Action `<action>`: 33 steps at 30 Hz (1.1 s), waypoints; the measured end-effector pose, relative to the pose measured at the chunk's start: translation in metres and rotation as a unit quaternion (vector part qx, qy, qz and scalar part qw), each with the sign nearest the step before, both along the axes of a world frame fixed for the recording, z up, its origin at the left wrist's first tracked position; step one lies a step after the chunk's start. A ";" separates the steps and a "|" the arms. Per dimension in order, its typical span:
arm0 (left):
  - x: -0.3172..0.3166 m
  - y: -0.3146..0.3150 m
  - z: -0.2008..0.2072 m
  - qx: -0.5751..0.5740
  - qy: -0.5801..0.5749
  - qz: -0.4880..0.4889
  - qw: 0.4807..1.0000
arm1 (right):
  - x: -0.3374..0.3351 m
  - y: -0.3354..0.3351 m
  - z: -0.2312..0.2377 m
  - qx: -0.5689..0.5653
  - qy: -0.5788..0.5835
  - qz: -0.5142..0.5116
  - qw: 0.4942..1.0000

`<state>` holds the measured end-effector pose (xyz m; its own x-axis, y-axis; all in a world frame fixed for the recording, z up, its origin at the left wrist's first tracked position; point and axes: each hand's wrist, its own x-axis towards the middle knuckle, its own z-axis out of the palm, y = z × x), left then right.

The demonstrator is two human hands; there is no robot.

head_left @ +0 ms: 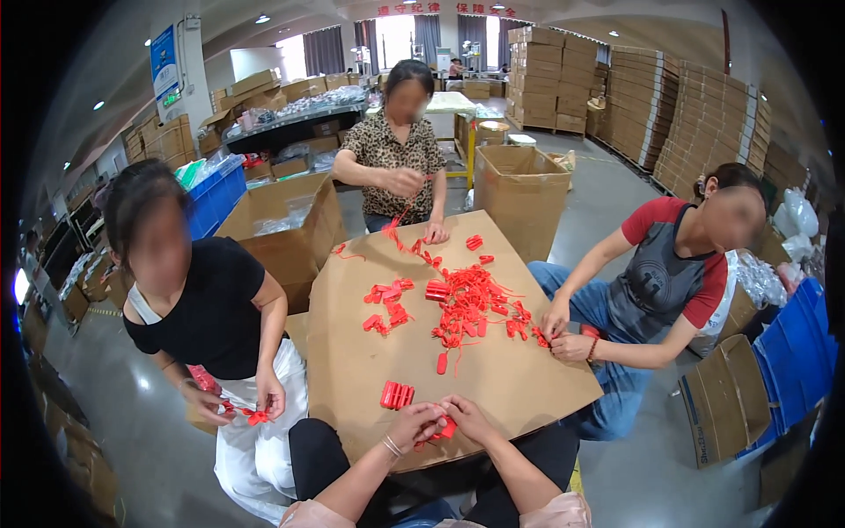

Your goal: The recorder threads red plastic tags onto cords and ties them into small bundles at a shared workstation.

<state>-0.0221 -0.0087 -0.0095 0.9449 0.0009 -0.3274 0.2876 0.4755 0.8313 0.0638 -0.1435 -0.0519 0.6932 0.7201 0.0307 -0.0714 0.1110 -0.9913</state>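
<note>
Red lettering (pixel 446 10), big characters in two groups, top centre, high on far wall; blue sign (pixel 165 63) on pillar (pixel 200 75), upper left, pale print too small to read; small green sign (pixel 172 99) at its lower end, unreadable; shirt (pixel 658 284), right, chest print with number; carton (pixel 729 396), lower right, dark word along left edge

Windows (pixel 395 37) glaring; edges bowed, corners black.
</note>
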 end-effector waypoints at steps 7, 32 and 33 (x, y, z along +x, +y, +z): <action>-0.004 0.021 -0.002 0.003 0.006 0.143 0.990 | -0.003 -0.004 0.023 0.035 0.162 0.077 0.983; -0.022 0.028 -0.005 0.094 0.052 -0.095 0.990 | 0.006 -0.027 0.042 -0.066 0.014 0.209 0.976; -0.021 0.027 -0.005 0.129 0.050 -0.084 0.987 | 0.005 -0.031 0.043 -0.070 0.010 0.201 0.977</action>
